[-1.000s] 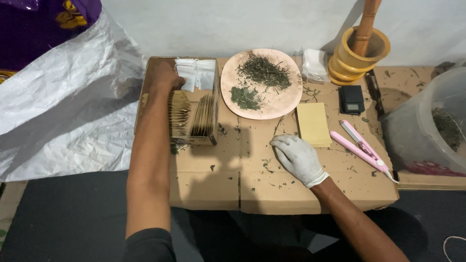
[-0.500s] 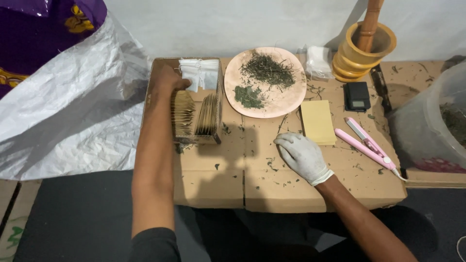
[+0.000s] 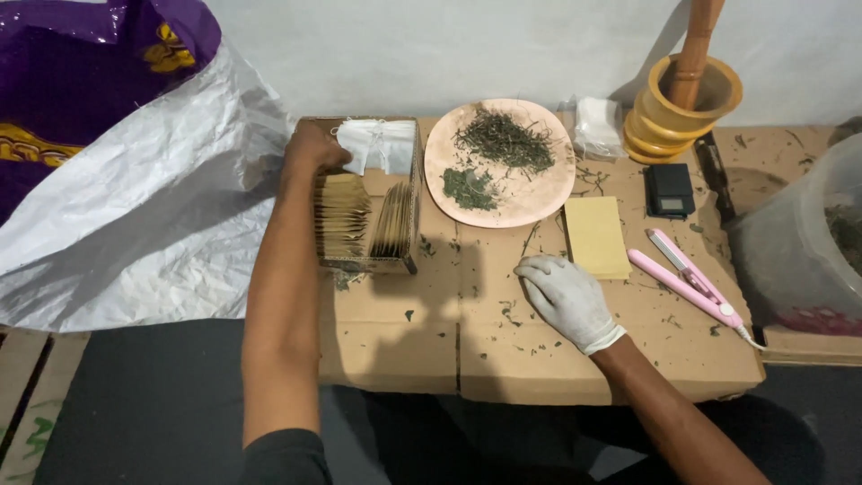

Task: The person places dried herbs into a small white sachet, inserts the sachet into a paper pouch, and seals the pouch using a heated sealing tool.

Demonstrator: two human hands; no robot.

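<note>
My left hand [image 3: 312, 151] is bare and reaches into a small cardboard box [image 3: 368, 263] that holds several tan paper sachets [image 3: 343, 216] standing in rows; its fingers touch white filter bags [image 3: 381, 145] at the box's far end. Whether it grips one I cannot tell. My right hand [image 3: 566, 299] wears a white glove and lies flat, palm down, on the cardboard work surface [image 3: 422, 332], just left of a yellow stack of paper [image 3: 596, 236]. A pink plate [image 3: 537, 192] with dried green herbs [image 3: 503, 142] sits beyond both hands.
A pink heat sealer [image 3: 687, 279] lies to the right, a small black scale [image 3: 670, 191] behind it. A yellow mortar with a wooden pestle [image 3: 685, 103] stands at the back right. A clear plastic tub [image 3: 808, 242] is at the far right, a white and purple sack [image 3: 126, 198] on the left.
My left hand has stayed at the far end of the box by the white bags. My gloved right hand has barely shifted on the cardboard. The view has drifted slightly.
</note>
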